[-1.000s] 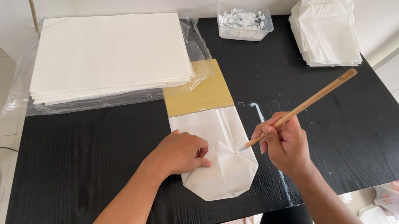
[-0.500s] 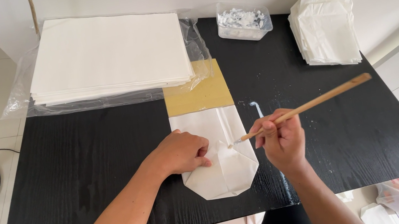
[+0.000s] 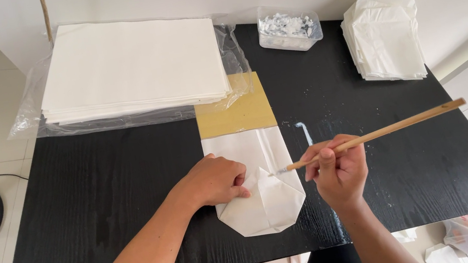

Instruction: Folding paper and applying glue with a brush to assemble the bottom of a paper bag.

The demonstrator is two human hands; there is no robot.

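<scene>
the folded white paper piece [image 3: 260, 188] lies flat near the front edge of the black table [image 3: 97, 194], its upper end touching a tan card [image 3: 236, 114]. the left hand [image 3: 217, 179] presses down on the paper's left side, fingers curled together on a fold. the right hand [image 3: 337, 171] is closed around a thin wooden brush [image 3: 375, 134], its tip resting on the paper's right fold. compared with a second ago, the brush handle has dropped from a steep slant to nearly level, and the tip has slid a little leftward onto the flap, while the left hand has hardly moved. this suggests the brushing stroke along the fold is under way, with the paper held steady. a wet white streak [image 3: 306, 133] marks the table beside the paper. farther back sit a stack of white sheets [image 3: 129, 63] in clear wrap, a small tub of white paste [image 3: 289, 28], and a pile of folded pieces [image 3: 384, 34].
</scene>
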